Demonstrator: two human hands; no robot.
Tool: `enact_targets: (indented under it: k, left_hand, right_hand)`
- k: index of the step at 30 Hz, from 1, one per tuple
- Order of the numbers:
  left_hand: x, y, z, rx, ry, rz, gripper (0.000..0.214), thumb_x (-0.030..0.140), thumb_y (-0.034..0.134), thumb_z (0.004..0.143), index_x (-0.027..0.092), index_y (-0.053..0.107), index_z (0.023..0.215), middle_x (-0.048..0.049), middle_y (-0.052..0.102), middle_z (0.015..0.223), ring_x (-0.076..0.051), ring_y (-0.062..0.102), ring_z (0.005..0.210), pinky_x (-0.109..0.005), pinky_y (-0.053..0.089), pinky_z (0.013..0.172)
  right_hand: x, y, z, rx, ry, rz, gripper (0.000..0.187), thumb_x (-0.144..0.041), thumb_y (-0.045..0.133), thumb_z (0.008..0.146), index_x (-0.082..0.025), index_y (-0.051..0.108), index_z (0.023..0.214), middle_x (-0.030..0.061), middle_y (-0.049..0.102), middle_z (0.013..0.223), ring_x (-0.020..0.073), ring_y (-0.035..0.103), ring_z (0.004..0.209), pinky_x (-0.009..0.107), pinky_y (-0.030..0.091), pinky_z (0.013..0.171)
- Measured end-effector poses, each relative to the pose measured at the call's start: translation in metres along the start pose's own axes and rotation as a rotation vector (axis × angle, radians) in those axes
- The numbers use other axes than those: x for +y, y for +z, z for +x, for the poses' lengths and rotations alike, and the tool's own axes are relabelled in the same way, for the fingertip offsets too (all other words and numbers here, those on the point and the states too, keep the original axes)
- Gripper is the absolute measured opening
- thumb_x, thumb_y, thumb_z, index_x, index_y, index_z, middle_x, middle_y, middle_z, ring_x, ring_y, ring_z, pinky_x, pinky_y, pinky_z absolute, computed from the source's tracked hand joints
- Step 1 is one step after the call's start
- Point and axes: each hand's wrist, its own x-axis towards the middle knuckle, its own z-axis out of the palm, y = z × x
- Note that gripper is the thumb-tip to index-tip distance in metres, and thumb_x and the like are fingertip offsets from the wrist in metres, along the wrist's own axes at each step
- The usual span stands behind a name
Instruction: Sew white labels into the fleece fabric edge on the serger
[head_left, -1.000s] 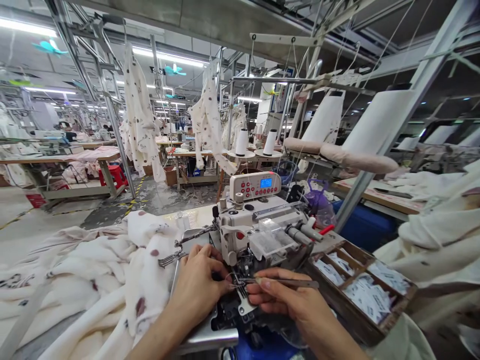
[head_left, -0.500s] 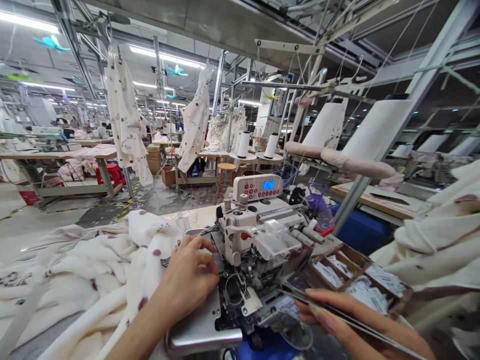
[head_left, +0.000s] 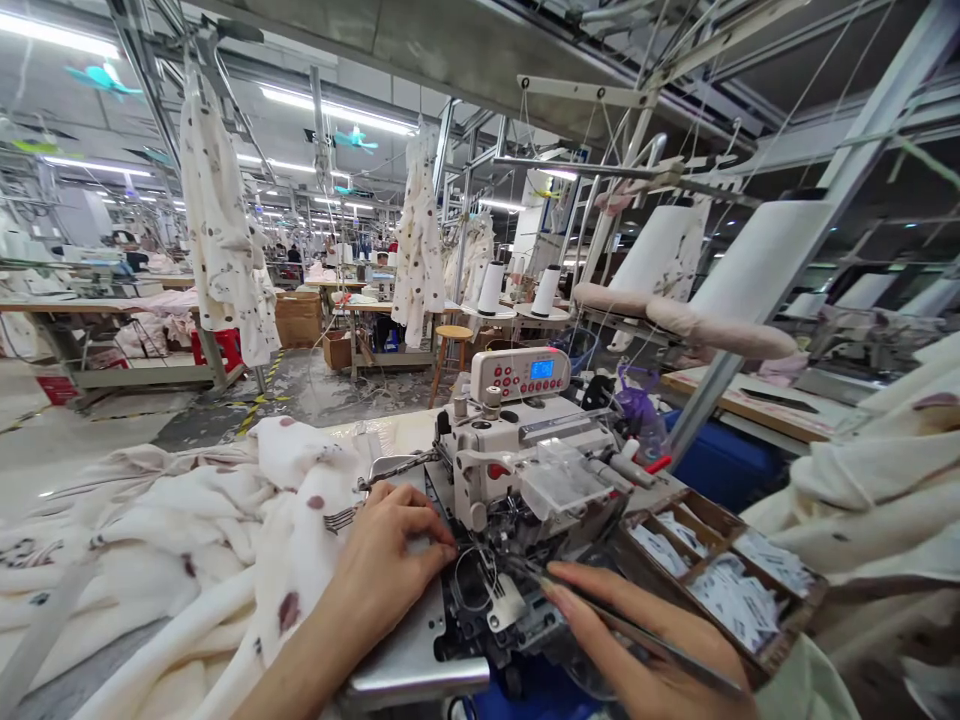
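A white overlock sewing machine [head_left: 525,455] stands in front of me with its lower looper area [head_left: 491,600] opened up. My left hand [head_left: 386,570] rests on the machine bed just left of the needle area, fingertips touching a loop of thread. My right hand [head_left: 637,655] holds long metal tweezers [head_left: 600,615], their tip pointing into the opened mechanism. A control panel [head_left: 521,372] with red buttons and a blue display sits on top of the machine.
Cream spotted fabric [head_left: 187,540] is heaped to the left. A wooden tray [head_left: 712,575] of small white labels sits to the right, with more cream cloth [head_left: 877,480] beyond it. Thread cones [head_left: 491,287] and hanging garments [head_left: 217,220] stand behind.
My right hand pulled back to the lower right with the tweezers, then returned toward the mechanism. My left hand drew slightly away from the needle area and settled beside it.
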Motion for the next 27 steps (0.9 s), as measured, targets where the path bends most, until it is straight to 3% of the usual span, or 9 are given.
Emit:
enact_targets:
  k: [3, 7, 10, 12, 15, 19, 23, 27]
  left_hand:
    - [0.001, 0.004, -0.001, 0.012, 0.019, 0.001, 0.01, 0.02, 0.075, 0.077, 0.029, 0.077, 0.073, 0.0029, 0.068, 0.096, -0.021, 0.051, 0.103, -0.038, 0.041, 0.095]
    - [0.002, 0.006, -0.001, 0.031, 0.058, 0.029, 0.015, 0.018, 0.074, 0.08, 0.032, 0.078, 0.077, 0.0031, 0.068, 0.099, -0.021, 0.051, 0.104, -0.039, 0.042, 0.096]
    - [0.004, 0.007, 0.001, -0.004, 0.071, 0.062, 0.018, 0.022, 0.073, 0.083, 0.039, 0.08, 0.085, 0.003, 0.067, 0.105, -0.023, 0.05, 0.108, -0.042, 0.042, 0.098]
    - [0.006, 0.007, 0.003, -0.041, 0.077, 0.078, 0.019, 0.023, 0.074, 0.082, 0.04, 0.08, 0.09, 0.0021, 0.068, 0.11, -0.025, 0.05, 0.111, -0.045, 0.042, 0.098]
    - [0.009, 0.007, 0.008, -0.082, 0.102, 0.075, 0.016, 0.023, 0.078, 0.078, 0.035, 0.081, 0.087, 0.0, 0.068, 0.116, -0.028, 0.05, 0.113, -0.047, 0.043, 0.097]
    - [0.007, 0.011, 0.014, -0.075, 0.091, 0.025, 0.011, 0.026, 0.085, 0.072, 0.036, 0.081, 0.078, 0.0019, 0.071, 0.111, -0.027, 0.05, 0.11, -0.043, 0.046, 0.093]
    - [0.004, 0.015, 0.015, -0.04, 0.057, -0.033, 0.015, 0.023, 0.088, 0.068, 0.035, 0.08, 0.071, 0.0044, 0.073, 0.102, -0.025, 0.051, 0.108, -0.04, 0.046, 0.093]
    - [0.007, 0.014, 0.011, 0.006, 0.057, -0.057, 0.017, 0.018, 0.084, 0.071, 0.034, 0.08, 0.071, 0.0057, 0.073, 0.101, -0.023, 0.049, 0.111, -0.04, 0.042, 0.099]
  right_hand:
    - [0.0, 0.009, 0.001, 0.025, 0.062, 0.094, 0.011, -0.024, 0.073, 0.088, -0.031, 0.078, 0.096, -0.0086, 0.079, 0.092, 0.0099, 0.076, 0.078, 0.001, 0.053, 0.079]
    - [-0.002, 0.015, -0.001, -0.025, 0.081, 0.167, 0.016, -0.023, 0.071, 0.087, -0.032, 0.079, 0.098, -0.0083, 0.079, 0.095, 0.01, 0.076, 0.081, 0.003, 0.054, 0.08]
    - [-0.007, 0.021, -0.001, -0.046, 0.377, 0.343, 0.013, -0.035, 0.072, 0.086, -0.029, 0.081, 0.093, -0.0019, 0.08, 0.09, 0.0151, 0.077, 0.081, 0.007, 0.058, 0.075]
    - [-0.011, 0.026, 0.0, -0.051, 0.606, 0.506, 0.021, -0.044, 0.075, 0.082, -0.025, 0.082, 0.088, 0.0027, 0.08, 0.086, 0.0184, 0.077, 0.079, 0.011, 0.06, 0.073]
    - [-0.012, 0.033, 0.004, -0.056, 0.759, 0.69, 0.034, -0.052, 0.084, 0.074, -0.021, 0.082, 0.088, 0.0082, 0.079, 0.087, 0.0228, 0.077, 0.081, 0.016, 0.062, 0.073]
    - [-0.003, 0.037, 0.008, -0.049, 0.837, 0.825, 0.043, -0.055, 0.09, 0.068, -0.018, 0.082, 0.089, 0.0119, 0.079, 0.086, 0.0261, 0.077, 0.082, 0.023, 0.064, 0.074]
    - [0.002, 0.036, 0.009, -0.122, 0.852, 0.877, 0.042, -0.053, 0.091, 0.068, -0.018, 0.082, 0.09, 0.013, 0.079, 0.09, 0.0274, 0.077, 0.084, 0.025, 0.065, 0.073]
    - [-0.007, 0.021, 0.004, -0.087, 0.794, 0.7, 0.038, -0.053, 0.085, 0.073, -0.021, 0.082, 0.094, 0.0088, 0.079, 0.09, 0.0243, 0.077, 0.087, 0.018, 0.062, 0.078]
